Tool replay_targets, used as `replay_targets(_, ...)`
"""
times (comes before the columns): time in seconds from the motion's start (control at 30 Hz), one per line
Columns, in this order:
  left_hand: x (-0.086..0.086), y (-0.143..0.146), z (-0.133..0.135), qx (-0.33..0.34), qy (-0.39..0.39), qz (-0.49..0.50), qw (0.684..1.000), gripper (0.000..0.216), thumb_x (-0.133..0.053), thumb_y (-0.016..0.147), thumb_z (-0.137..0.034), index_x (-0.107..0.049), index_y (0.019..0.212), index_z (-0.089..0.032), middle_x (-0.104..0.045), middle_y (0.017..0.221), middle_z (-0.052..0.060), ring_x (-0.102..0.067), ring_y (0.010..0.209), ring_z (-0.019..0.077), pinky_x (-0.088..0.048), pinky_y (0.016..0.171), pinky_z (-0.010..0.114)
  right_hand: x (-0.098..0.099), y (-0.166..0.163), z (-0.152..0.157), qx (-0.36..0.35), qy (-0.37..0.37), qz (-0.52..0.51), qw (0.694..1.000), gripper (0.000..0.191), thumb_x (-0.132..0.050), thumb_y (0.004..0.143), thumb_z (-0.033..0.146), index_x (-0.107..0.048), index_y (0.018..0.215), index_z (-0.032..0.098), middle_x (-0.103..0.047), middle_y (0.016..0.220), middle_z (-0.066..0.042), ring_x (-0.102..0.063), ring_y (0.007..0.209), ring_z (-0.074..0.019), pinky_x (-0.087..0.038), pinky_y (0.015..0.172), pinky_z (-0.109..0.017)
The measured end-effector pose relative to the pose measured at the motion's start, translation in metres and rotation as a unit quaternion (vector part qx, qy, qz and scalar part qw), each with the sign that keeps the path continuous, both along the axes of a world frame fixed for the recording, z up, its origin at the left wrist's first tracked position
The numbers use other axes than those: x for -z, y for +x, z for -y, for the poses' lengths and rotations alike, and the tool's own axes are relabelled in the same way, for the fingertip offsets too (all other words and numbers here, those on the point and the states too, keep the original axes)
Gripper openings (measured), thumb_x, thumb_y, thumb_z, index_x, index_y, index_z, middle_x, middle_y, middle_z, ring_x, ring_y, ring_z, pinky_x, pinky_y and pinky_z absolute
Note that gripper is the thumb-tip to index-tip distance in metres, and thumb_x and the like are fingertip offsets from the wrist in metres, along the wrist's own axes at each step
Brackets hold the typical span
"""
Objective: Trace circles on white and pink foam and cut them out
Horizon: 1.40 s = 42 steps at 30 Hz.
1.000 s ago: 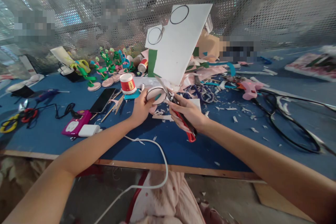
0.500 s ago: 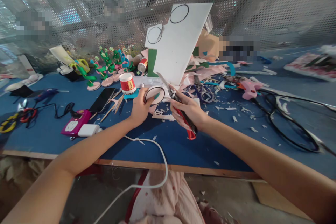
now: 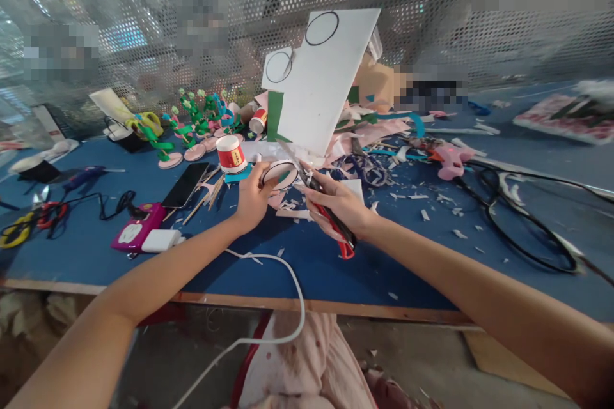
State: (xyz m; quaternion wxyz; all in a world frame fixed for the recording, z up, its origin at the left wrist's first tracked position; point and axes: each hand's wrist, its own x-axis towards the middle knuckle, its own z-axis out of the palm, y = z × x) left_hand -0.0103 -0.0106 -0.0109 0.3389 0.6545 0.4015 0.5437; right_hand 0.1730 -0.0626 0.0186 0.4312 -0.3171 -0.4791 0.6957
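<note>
Between the thumb and fingers of my left hand [image 3: 252,199] is a white round disc [image 3: 283,172] with a black outline and a small green mark, tilted above the table. My right hand [image 3: 336,203] is closed round the red and black handles of a pair of scissors [image 3: 346,244]. Their metal blades point up and left, along the disc's right edge; whether they touch it I cannot make out. Behind both hands leans a large white sheet [image 3: 319,86] with a black circle drawn near its top. A red and white paper cup [image 3: 231,154] stands left of the disc.
Small green plant models on round pink bases [image 3: 195,152] stand at the back left. A phone [image 3: 186,185], a purple box [image 3: 139,227] and a white cable [image 3: 290,268] lie nearer. Paper scraps and a pink glue gun [image 3: 451,160] are on the right.
The disc has tilted to a flatter angle in my left hand. My right hand has brought the scissors slightly left and down, closer to the disc's edge. The view has shifted a little.
</note>
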Motion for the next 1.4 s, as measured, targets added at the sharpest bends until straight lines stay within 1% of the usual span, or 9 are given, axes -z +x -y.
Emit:
replay_targets(0.2,-0.002,0.006,0.007,0.030,0.010,-0.028,0.999,0.028,-0.068,0.080,-0.043,-0.063,0.094,-0.020,-0.065,0.082,0.002,-0.061,0.068,0.0140,-0.059,0.057,0.026,0.001,-0.001,0.000,-0.004,0.017,0.000,1.000,0.083,-0.059,0.086,0.024,-0.018,0.159,0.023,-0.047,0.047,0.012,-0.040,0.027,-0.0088,-0.036,0.022,-0.017)
replay_targets(0.33,0.002,0.002,0.002,-0.019,0.025,-0.034,0.999,0.028,-0.068,0.080,-0.041,-0.063,0.097,-0.019,-0.064,0.078,0.001,-0.059,0.065,0.0136,-0.056,0.057,0.025,-0.002,-0.002,0.001,0.012,0.008,0.009,1.000,0.086,-0.060,0.086,0.023,-0.015,0.159,0.023,-0.048,0.047,0.012,-0.040,0.027,-0.0089,-0.036,0.022,-0.018)
replay_targets(0.5,0.004,-0.005,-0.007,-0.087,0.086,-0.082,0.989,0.024,-0.067,0.083,-0.040,-0.066,0.093,-0.018,-0.060,0.069,-0.002,-0.052,0.059,0.0115,-0.049,0.059,0.024,-0.003,-0.002,0.002,0.006,-0.001,0.005,1.000,0.084,-0.058,0.087,0.022,-0.016,0.159,0.023,-0.048,0.047,0.012,-0.039,0.027,-0.0090,-0.036,0.022,-0.018)
replay_targets(0.77,0.000,-0.003,-0.001,-0.051,0.154,-0.140,0.977,0.020,-0.061,0.089,-0.036,-0.066,0.096,-0.017,-0.065,0.072,-0.001,-0.053,0.058,0.0101,-0.044,0.056,0.021,-0.004,-0.002,0.003,0.007,-0.014,0.001,1.000,0.081,-0.052,0.090,0.019,-0.012,0.160,0.022,-0.048,0.048,0.011,-0.038,0.027,-0.0093,-0.036,0.021,-0.018)
replay_targets(0.97,-0.001,0.000,0.005,-0.026,0.141,-0.169,0.975,0.015,-0.060,0.088,-0.028,-0.067,0.097,-0.017,-0.066,0.073,-0.001,-0.054,0.059,0.0107,-0.043,0.058,0.021,0.000,0.000,0.000,0.001,-0.006,0.001,1.000,0.082,-0.052,0.090,0.019,-0.010,0.160,0.024,-0.047,0.046,0.011,-0.038,0.027,-0.0091,-0.035,0.022,-0.017)
replay_targets(1.07,-0.001,0.000,0.005,-0.037,0.131,-0.157,0.978,0.014,-0.063,0.087,-0.028,-0.065,0.096,-0.017,-0.066,0.074,-0.001,-0.055,0.061,0.0111,-0.043,0.059,0.021,0.000,0.000,0.000,0.002,-0.008,0.008,1.000,0.082,-0.053,0.090,0.019,-0.011,0.160,0.025,-0.047,0.047,0.011,-0.039,0.027,-0.0088,-0.036,0.023,-0.017)
replay_targets(1.17,-0.003,-0.001,0.003,-0.064,0.122,-0.144,0.980,0.013,-0.067,0.083,-0.028,-0.062,0.089,-0.017,-0.060,0.067,-0.003,-0.050,0.057,0.0103,-0.039,0.056,0.021,-0.002,-0.001,0.000,0.000,-0.005,0.012,1.000,0.081,-0.054,0.089,0.019,-0.014,0.160,0.024,-0.047,0.048,0.011,-0.040,0.027,-0.0089,-0.036,0.022,-0.017)
replay_targets(1.3,-0.005,-0.003,0.001,-0.077,0.133,-0.160,0.975,0.022,-0.066,0.084,-0.031,-0.055,0.071,-0.018,-0.042,0.054,-0.007,-0.038,0.051,0.0083,-0.031,0.051,0.021,-0.002,-0.001,0.001,0.000,0.003,0.020,1.000,0.079,-0.053,0.090,0.019,-0.016,0.160,0.022,-0.048,0.047,0.010,-0.041,0.027,-0.0094,-0.038,0.023,-0.018)
replay_targets(1.4,-0.007,-0.003,0.003,-0.065,0.143,-0.178,0.971,0.026,-0.063,0.086,-0.037,-0.056,0.071,-0.018,-0.038,0.053,-0.007,-0.033,0.049,0.0078,-0.028,0.049,0.021,-0.001,0.000,0.001,0.001,0.004,0.020,1.000,0.078,-0.053,0.090,0.019,-0.017,0.159,0.022,-0.047,0.047,0.011,-0.041,0.028,-0.0093,-0.038,0.023,-0.018)
